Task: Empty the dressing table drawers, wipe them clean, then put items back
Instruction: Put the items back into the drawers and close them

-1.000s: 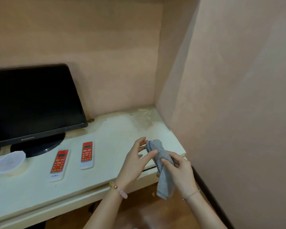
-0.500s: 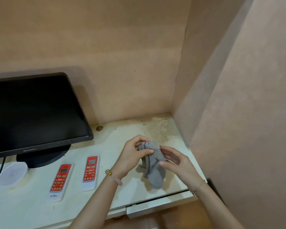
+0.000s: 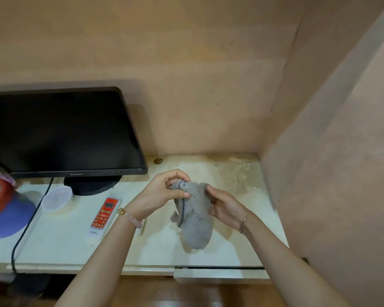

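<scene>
Left hand (image 3: 162, 193): fingers and thumb curled, pinching the top edge of a grey knitted cloth (image 3: 194, 220) with a dark stitched border; a pink bead bracelet sits on the wrist.
Right hand (image 3: 225, 206): fingers bent round the cloth's other upper edge, gripping it; a thin chain is on the wrist.
Cloth: held between both hands, to the right of the black flat monitor (image 3: 60, 131) and nearer the person; it hangs down over the table, and whether its lower end touches cannot be told.
Surface: cream painted dressing table top (image 3: 231, 247), stained brown in the corner right of the monitor.
Room: plain peach walls behind and right of the monitor.
Drawer: cream drawer front (image 3: 220, 276) below the table edge, right of the monitor, with a dark gap above it; inside hidden.
Remote: red-and-white remote control (image 3: 104, 214) lies flat just in front of the monitor's stand.
Dish: round white shallow dish (image 3: 57, 198) left of the stand; contents unclear.
</scene>
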The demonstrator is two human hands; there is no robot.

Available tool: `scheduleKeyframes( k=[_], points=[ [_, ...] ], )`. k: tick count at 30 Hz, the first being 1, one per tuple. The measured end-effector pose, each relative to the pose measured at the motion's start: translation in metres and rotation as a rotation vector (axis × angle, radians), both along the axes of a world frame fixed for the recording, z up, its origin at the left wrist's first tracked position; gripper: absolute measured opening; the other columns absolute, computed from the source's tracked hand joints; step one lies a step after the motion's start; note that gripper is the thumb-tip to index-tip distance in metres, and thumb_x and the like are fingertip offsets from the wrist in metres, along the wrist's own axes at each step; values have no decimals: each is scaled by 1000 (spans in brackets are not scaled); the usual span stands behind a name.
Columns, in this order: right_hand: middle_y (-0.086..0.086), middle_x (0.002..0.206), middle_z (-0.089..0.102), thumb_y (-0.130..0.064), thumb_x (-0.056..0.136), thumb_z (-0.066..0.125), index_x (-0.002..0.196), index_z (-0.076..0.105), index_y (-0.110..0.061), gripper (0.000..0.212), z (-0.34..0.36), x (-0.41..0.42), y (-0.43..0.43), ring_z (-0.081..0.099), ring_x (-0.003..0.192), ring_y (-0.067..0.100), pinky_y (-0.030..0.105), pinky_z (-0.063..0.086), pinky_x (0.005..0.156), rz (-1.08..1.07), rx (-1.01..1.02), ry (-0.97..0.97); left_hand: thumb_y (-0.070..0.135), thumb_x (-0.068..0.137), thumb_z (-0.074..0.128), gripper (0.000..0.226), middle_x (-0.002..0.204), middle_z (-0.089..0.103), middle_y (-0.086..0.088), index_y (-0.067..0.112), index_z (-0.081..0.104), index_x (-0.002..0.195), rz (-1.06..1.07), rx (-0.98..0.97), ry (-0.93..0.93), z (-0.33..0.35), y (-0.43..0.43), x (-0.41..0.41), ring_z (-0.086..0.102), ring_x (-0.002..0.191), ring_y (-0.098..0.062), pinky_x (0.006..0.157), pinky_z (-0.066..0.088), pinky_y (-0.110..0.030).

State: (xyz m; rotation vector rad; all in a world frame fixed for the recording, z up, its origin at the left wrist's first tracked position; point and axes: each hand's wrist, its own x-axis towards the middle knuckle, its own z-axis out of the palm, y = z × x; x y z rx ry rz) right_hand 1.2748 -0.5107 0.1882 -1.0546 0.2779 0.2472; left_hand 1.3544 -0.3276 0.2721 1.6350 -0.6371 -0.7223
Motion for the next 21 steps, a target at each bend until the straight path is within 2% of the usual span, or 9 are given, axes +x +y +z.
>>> scheduleKeyframes(
  k=[4,6,8,10,12,14,16,19,21],
  points=[
    [12,108,69,-17,79,68,108,65,-6,32,-7,-4,2,67,99,20,27,54,76,-102,-35,-25,-2,75,71,20,85,67,-4,10,63,90,249,66,-38,-12,13,2,63,80,-15,68,52,-22],
    [11,103,70,-13,83,66,103,66,-3,23,-4,-8,1,69,93,19,27,55,72,-181,-164,-14,4,76,73,19,89,66,-5,13,64,89,354,141,-85,-18,20,6,63,83,-17,70,53,-24],
    [8,94,70,-13,85,65,101,62,6,25,2,-13,1,68,84,16,27,55,72,-209,-357,-18,9,76,74,18,92,64,-9,17,63,88,365,231,-138,-25,26,7,61,80,-19,72,53,-30],
    [6,86,68,-14,85,66,98,63,6,24,9,-21,1,65,78,13,25,52,69,-205,-493,-45,10,75,75,17,88,63,-9,19,63,85,329,319,-226,-32,30,5,55,74,-18,68,50,-31],
    [3,80,67,-15,85,66,95,67,-3,16,14,-31,1,63,71,11,24,50,64,-166,-530,-38,10,74,76,18,83,63,-7,20,63,82,257,378,-288,-39,35,3,54,70,-14,65,48,-29],
    [-4,70,65,-18,86,65,95,67,-7,15,16,-41,-1,60,62,7,21,47,56,-92,-526,2,12,73,78,18,78,64,-1,20,65,82,127,405,-270,-42,41,3,57,64,-3,62,49,-22],
    [-4,72,67,-20,87,64,96,67,-8,16,12,-47,-2,62,65,8,20,47,52,-34,-493,52,17,71,79,18,70,62,9,20,67,84,5,413,-167,-44,47,8,57,61,2,56,46,-14],
    [-1,78,67,-23,87,64,99,68,-8,20,0,-47,-1,64,74,12,23,52,58,23,-495,129,22,73,78,20,83,66,-1,18,67,89,-104,446,39,-56,52,18,65,76,-10,61,50,-18],
    [-3,71,64,-21,87,64,95,68,-7,16,-16,-40,2,61,67,10,21,49,56,24,-556,186,20,75,76,22,90,62,-8,13,65,93,-119,525,85,-75,48,24,63,86,-19,69,54,-26]
  ],
)
